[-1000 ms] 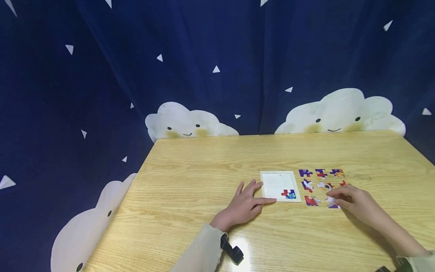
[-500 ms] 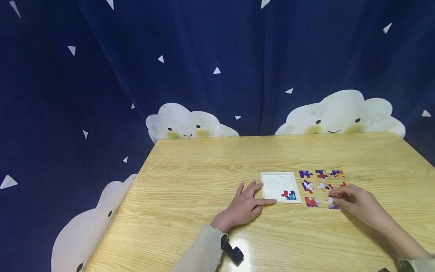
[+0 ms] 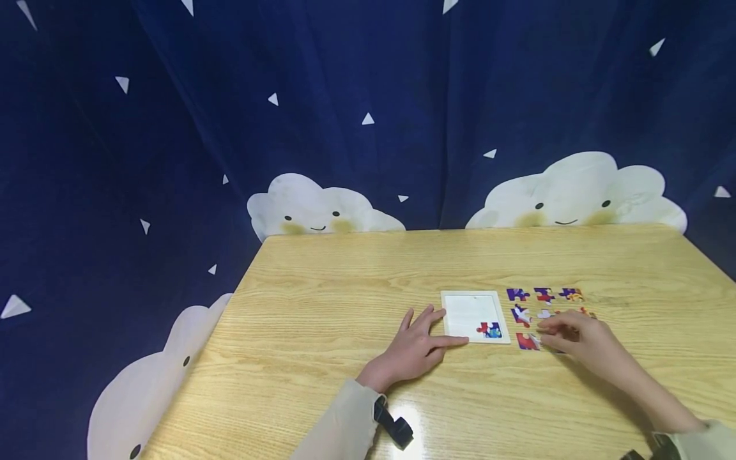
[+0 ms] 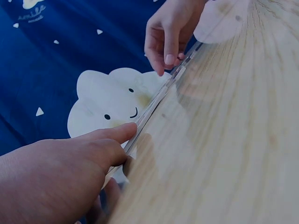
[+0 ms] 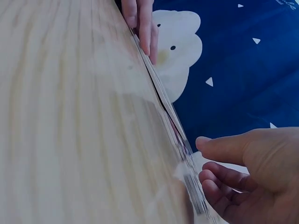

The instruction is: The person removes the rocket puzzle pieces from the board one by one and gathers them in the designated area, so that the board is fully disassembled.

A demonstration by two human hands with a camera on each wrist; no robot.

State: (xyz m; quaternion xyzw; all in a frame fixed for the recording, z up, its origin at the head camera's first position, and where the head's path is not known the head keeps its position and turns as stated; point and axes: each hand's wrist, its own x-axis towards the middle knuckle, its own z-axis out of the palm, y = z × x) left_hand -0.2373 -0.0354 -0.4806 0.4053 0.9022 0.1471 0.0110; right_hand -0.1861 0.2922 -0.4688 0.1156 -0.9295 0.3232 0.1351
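A square white puzzle tray (image 3: pixel 464 313) lies on the table. Two joined jigsaw pieces (image 3: pixel 492 330), red and blue, fill its lower right corner. My left hand (image 3: pixel 411 348) rests with spread fingers along the tray's left side and lower edge. To the right, loose jigsaw pieces are laid in rows, among them a purple piece (image 3: pixel 517 294) and a red piece (image 3: pixel 526 341). My right hand (image 3: pixel 589 342) hovers over the lower rows and hides some pieces. In the right wrist view, the right thumb (image 5: pixel 219 148) and fingers stand apart with nothing visible between them.
The wooden table (image 3: pixel 322 294) reaches back to a dark blue curtain (image 3: pixel 345 76) with white triangles and smiling clouds. A black strap with a small camera (image 3: pixel 397 427) sits on the left wrist.
My right hand has shifted left over the loose pieces, uncovering the piece at the right end of the middle row. The left hand and the tray stay in place.
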